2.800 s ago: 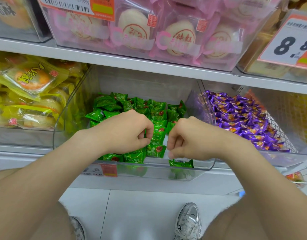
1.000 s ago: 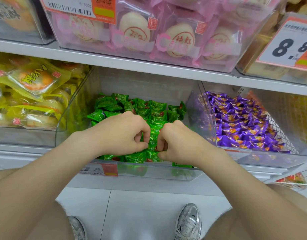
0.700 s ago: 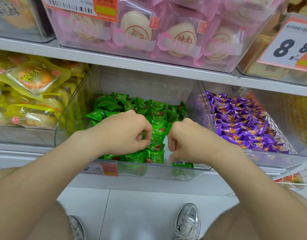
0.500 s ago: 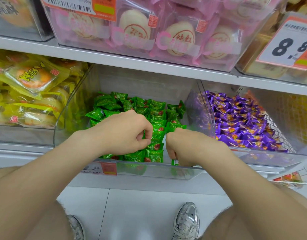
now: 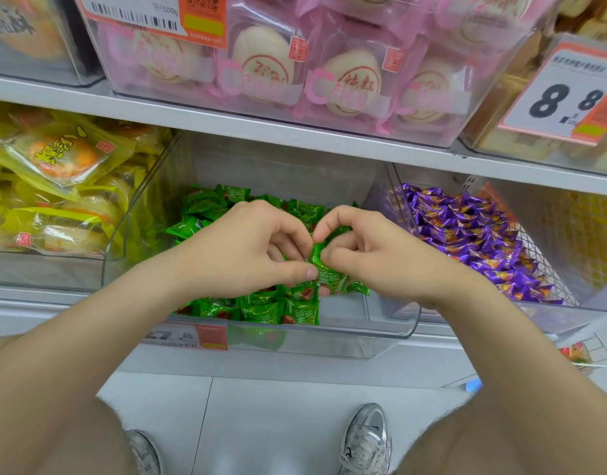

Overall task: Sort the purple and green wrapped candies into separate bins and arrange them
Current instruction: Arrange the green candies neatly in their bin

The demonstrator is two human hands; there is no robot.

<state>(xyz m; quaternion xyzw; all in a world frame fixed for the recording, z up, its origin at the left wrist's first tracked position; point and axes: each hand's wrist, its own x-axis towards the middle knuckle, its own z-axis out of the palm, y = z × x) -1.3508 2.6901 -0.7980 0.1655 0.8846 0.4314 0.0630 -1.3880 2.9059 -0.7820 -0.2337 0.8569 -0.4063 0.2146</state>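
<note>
We reach both bare forearms forward. Our left hand (image 5: 247,248) and right hand (image 5: 374,255) meet knuckles-up, fingers curled, with thumbs and forefingers pinching one green candy (image 5: 326,270) between them.

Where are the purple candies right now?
Head view: the purple candies fill the right-hand clear bin, next to the green candies.
</note>
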